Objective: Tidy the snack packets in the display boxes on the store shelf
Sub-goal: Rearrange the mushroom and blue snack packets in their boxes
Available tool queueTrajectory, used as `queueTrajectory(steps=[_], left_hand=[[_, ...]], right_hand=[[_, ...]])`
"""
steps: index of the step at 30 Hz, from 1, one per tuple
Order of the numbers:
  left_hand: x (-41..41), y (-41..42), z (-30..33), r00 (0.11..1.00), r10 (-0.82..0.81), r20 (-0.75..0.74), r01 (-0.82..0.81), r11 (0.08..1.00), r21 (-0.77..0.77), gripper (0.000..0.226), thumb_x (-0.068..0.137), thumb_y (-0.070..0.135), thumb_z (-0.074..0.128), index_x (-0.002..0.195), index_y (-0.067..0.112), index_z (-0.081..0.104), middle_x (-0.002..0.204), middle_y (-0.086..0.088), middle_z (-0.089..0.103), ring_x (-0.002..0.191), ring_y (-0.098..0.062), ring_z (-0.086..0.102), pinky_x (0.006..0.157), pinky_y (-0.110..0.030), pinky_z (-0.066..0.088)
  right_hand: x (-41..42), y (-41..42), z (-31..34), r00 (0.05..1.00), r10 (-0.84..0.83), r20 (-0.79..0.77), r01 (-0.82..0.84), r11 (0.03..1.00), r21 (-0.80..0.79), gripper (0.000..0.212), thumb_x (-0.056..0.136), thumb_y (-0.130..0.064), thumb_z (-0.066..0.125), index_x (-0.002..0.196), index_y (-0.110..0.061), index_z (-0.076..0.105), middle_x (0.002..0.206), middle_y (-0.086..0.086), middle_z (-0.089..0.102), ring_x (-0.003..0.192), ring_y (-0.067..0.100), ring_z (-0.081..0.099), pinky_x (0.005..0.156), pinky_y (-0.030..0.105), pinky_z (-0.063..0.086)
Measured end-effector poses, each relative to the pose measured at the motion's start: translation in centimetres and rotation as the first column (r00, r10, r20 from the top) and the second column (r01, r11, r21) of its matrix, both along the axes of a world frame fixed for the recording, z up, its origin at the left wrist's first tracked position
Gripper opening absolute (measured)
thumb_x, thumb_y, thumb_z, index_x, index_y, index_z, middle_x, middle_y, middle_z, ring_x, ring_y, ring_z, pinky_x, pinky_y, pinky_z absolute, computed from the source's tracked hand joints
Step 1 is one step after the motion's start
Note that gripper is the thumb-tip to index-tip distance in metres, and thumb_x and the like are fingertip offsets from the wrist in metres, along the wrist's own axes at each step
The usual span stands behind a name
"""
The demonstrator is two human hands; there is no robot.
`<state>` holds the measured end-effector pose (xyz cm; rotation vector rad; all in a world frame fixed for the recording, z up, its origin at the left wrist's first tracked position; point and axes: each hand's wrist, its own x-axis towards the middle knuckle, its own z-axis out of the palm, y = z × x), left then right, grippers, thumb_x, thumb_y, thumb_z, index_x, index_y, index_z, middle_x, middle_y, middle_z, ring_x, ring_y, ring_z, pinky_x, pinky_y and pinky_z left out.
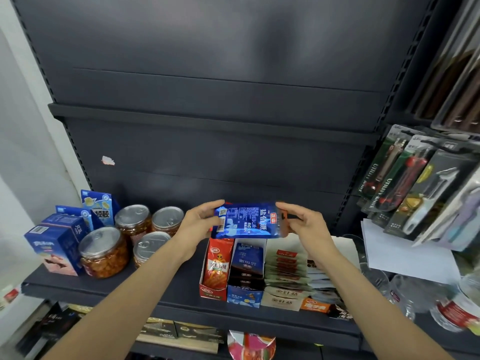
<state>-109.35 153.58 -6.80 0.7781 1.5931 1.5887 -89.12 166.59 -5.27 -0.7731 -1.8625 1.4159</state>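
I hold a stack of snack packets, with a blue packet (246, 220) facing me, crosswise above the display boxes. My left hand (198, 222) grips its left end and my right hand (302, 224) pinches its right end, where an orange-red packet edge shows behind. Below stand a red display box (211, 292) with orange-red packets, a blue display box (244, 298) with dark blue packets, and a beige display box (281, 298) with pale packets. Loose packets (322, 289) lie to the right of the beige box.
Several clear jars with silver lids (104, 252) and blue cartons (55, 246) stand at the shelf's left. White paper (405, 253) and clear bottles (407, 294) lie at the right, under hanging utility-knife packs (405, 183). A lower shelf holds dark boxes (181, 331).
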Motion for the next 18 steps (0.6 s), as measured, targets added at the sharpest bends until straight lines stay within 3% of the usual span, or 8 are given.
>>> queueTrajectory(steps=[3,6,8,11,13,15,18], left_hand=[[1.1,0.4,0.1,0.993,0.012,0.119,-0.003,0.997,-0.074,0.033,0.092,0.004,0.055,0.12,0.021,0.06,0.113,-0.008,0.063,0.099,-0.018,0.063,0.062,-0.026,0.056],[2.0,0.8,-0.6,0.981,0.023,0.195,0.0,0.993,-0.118,0.027,0.093,0.007,0.053,0.115,0.019,0.064,0.117,-0.012,0.062,0.106,-0.021,0.06,0.071,-0.03,0.056],[2.6,1.0,-1.2,0.973,0.013,0.231,0.013,0.994,-0.111,0.024,0.095,0.014,0.052,0.116,0.018,0.063,0.119,-0.011,0.063,0.109,-0.021,0.059,0.078,-0.03,0.052],[3.5,1.3,-1.9,0.949,-0.008,0.315,0.031,0.997,-0.069,0.025,0.097,0.03,0.046,0.113,0.021,0.062,0.114,-0.007,0.067,0.106,-0.02,0.061,0.091,-0.033,0.046],[3.6,1.7,-2.5,0.935,0.013,0.355,0.007,0.998,-0.055,0.026,0.096,0.036,0.045,0.113,0.022,0.059,0.113,-0.008,0.067,0.106,-0.02,0.062,0.097,-0.034,0.043],[3.4,2.3,-3.2,0.929,0.049,0.367,-0.029,0.998,-0.058,0.029,0.097,0.037,0.045,0.118,0.02,0.055,0.116,-0.009,0.064,0.105,-0.019,0.063,0.095,-0.033,0.045],[3.1,2.8,-4.0,0.979,0.089,0.184,-0.056,0.982,-0.178,0.027,0.097,0.03,0.048,0.122,0.02,0.05,0.124,-0.008,0.059,0.102,-0.018,0.063,0.088,-0.03,0.046]], right_hand=[[0.8,0.5,0.0,0.997,-0.042,0.058,0.026,0.97,0.244,0.033,0.087,0.006,0.057,0.096,-0.023,0.069,0.102,-0.003,0.064,0.1,0.014,0.063,0.081,0.013,0.052],[1.7,1.2,-0.2,0.984,-0.126,0.128,0.043,0.856,0.516,0.022,0.085,-0.004,0.065,0.093,-0.022,0.073,0.117,-0.007,0.056,0.107,0.004,0.052,0.083,-0.001,0.036],[2.1,1.5,0.0,0.976,-0.171,0.133,0.056,0.792,0.608,0.016,0.085,-0.008,0.066,0.093,-0.018,0.075,0.113,-0.008,0.062,0.101,0.005,0.056,0.089,0.006,0.036],[2.1,1.7,0.0,0.957,-0.267,0.116,0.088,0.647,0.757,0.009,0.083,-0.012,0.069,0.088,-0.016,0.075,0.084,-0.003,0.073,0.071,0.016,0.062,0.096,0.029,0.041],[2.0,2.0,-0.7,0.946,-0.298,0.13,0.05,0.528,0.848,0.008,0.079,-0.011,0.074,0.085,-0.016,0.075,0.074,-0.003,0.072,0.062,0.016,0.063,0.093,0.036,0.044],[1.9,2.2,-1.7,0.927,-0.332,0.177,0.001,0.472,0.881,0.012,0.075,-0.011,0.078,0.084,-0.018,0.075,0.072,-0.004,0.071,0.062,0.014,0.066,0.089,0.04,0.049],[1.8,2.3,-2.9,0.875,-0.399,0.274,-0.07,0.456,0.887,0.016,0.069,-0.012,0.082,0.08,-0.022,0.076,0.072,-0.006,0.071,0.063,0.012,0.067,0.084,0.04,0.051]])
